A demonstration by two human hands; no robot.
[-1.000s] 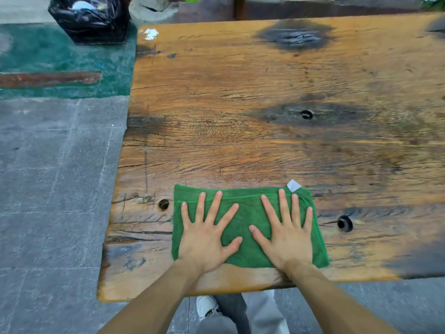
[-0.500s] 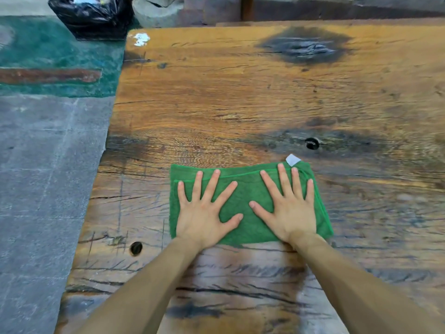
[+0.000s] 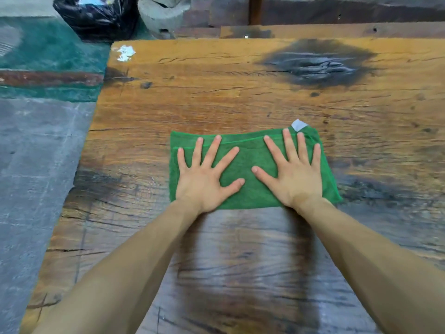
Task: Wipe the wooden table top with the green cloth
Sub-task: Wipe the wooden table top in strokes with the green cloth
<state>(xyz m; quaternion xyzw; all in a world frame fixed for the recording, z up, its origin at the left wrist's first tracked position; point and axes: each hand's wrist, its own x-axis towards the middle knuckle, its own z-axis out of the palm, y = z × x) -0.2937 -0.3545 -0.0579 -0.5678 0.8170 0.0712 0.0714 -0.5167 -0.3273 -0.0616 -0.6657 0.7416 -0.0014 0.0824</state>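
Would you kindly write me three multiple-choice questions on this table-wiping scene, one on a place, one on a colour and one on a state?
1. Where is the black bag?
A. On the table
B. On the ground past the table's far left corner
C. Under the cloth

2. What colour is the small tag at the cloth's far right corner?
A. Red
B. Black
C. Whitish

3. How do the hands rest on the green cloth?
A. Flat, fingers spread
B. Clenched in fists
C. Pinching one corner

Answers: 1 B, the bag sits beyond the edge of the wooden table. 2 C, the tag is pale against the green. 3 A, the left hand and the right hand both lie palm down, side by side.
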